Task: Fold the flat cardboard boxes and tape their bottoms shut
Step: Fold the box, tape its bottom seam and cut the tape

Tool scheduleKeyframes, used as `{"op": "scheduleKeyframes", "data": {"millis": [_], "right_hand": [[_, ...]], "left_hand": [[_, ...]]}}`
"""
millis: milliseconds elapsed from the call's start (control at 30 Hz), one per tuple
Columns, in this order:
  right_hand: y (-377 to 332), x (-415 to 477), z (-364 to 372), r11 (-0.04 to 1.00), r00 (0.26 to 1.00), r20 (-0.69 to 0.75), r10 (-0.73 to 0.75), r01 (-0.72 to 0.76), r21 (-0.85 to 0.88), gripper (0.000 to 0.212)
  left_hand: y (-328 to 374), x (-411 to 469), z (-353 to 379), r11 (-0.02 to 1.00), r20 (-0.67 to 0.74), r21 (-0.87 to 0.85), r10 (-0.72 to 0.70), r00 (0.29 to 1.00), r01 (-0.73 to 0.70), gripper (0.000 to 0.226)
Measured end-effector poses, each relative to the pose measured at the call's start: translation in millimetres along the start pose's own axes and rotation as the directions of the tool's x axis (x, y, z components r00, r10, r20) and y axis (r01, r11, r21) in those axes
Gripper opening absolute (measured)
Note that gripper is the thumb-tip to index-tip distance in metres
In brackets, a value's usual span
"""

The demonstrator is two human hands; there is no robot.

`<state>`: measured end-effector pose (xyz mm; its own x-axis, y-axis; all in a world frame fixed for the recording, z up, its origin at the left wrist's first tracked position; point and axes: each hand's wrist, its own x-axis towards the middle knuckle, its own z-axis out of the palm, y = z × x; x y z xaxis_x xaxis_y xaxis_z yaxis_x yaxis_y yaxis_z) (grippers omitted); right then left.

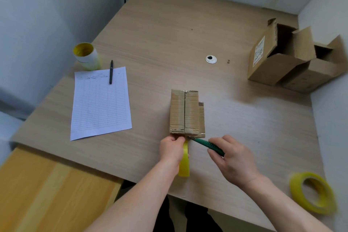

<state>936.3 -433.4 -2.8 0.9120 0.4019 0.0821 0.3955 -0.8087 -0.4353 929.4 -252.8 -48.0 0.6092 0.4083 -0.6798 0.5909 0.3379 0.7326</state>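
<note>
Cardboard box (pixel 186 113) stands seam-side up on table (pixel 169 43), left hand (pixel 172 149) pinching yellow tape (pixel 185 158) at the box's near edge, right hand (pixel 233 158) gripping green knife (pixel 207 144) with its tip at that edge, spare tape roll (pixel 312 192) well right of the box.

Bright, soft, even light with no glare and only faint shadows on the table (pixel 160 34). Wide-angle bending at the edges. Tape roll (pixel 294 188) at the table's near right corner is blurred.
</note>
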Motion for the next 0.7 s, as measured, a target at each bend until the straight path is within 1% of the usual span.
{"op": "scheduleKeyframes", "data": {"millis": [133,233,267,300,333,367,433,500,533,567,600,633,667,700], "right_hand": [[0,5,7,0.998,1.000,-0.010,0.007,-0.008,-0.062,0.025],[14,-9,8,0.999,0.999,0.022,0.041,-0.040,-0.028,0.021],[24,-18,9,0.998,0.998,0.023,0.065,-0.065,-0.022,0.022],[35,-28,9,0.993,0.992,0.025,0.120,-0.120,-0.022,0.024],[46,-37,10,0.978,0.978,0.036,0.206,-0.205,-0.035,0.027],[56,-45,12,0.950,0.950,0.052,0.308,-0.305,-0.061,0.030],[69,-55,16,0.866,0.862,0.093,0.499,-0.490,-0.102,0.036],[73,-59,21,0.790,0.780,0.128,0.613,-0.609,-0.075,0.041],[71,-57,22,0.754,0.742,0.135,0.657,-0.651,-0.086,0.043],[68,-54,25,0.724,0.714,0.120,0.690,-0.677,-0.135,0.045],[63,-49,27,0.711,0.711,0.084,0.698,-0.673,-0.202,0.046],[55,-45,28,0.730,0.741,0.045,0.670,-0.648,-0.215,0.046],[42,-39,27,0.777,0.784,0.016,0.620,-0.611,-0.152,0.044],[23,-30,25,0.812,0.811,0.030,0.584,-0.584,-0.010,0.041]], "left_hand": [[2,-1,2,1.000,-0.011,0.008,-0.028,1.000,0.028,0.014],[5,-1,2,0.999,-0.031,0.012,-0.047,0.998,0.048,0.017],[6,-1,1,0.999,-0.033,0.014,-0.049,0.998,0.049,0.019],[7,0,1,0.999,-0.032,0.017,-0.047,0.998,0.047,0.020],[8,0,0,0.999,-0.029,0.023,-0.043,0.999,0.044,0.021],[8,1,-1,0.999,-0.029,0.031,-0.041,0.999,0.042,0.021],[8,3,-2,0.997,-0.030,0.052,-0.048,0.998,0.050,0.023],[8,2,-4,0.997,-0.025,0.060,-0.056,0.998,0.057,0.024],[8,2,-5,0.996,-0.019,0.060,-0.058,0.998,0.059,0.025],[9,1,-6,0.996,-0.009,0.059,-0.060,0.998,0.060,0.026],[9,1,-7,0.996,0.003,0.058,-0.061,0.998,0.061,0.025],[9,0,-8,0.996,0.016,0.060,-0.063,0.998,0.062,0.025],[9,-1,-8,0.996,0.033,0.062,-0.065,0.997,0.062,0.023],[10,-2,-8,0.996,0.052,0.061,-0.067,0.996,0.064,0.021]]}}
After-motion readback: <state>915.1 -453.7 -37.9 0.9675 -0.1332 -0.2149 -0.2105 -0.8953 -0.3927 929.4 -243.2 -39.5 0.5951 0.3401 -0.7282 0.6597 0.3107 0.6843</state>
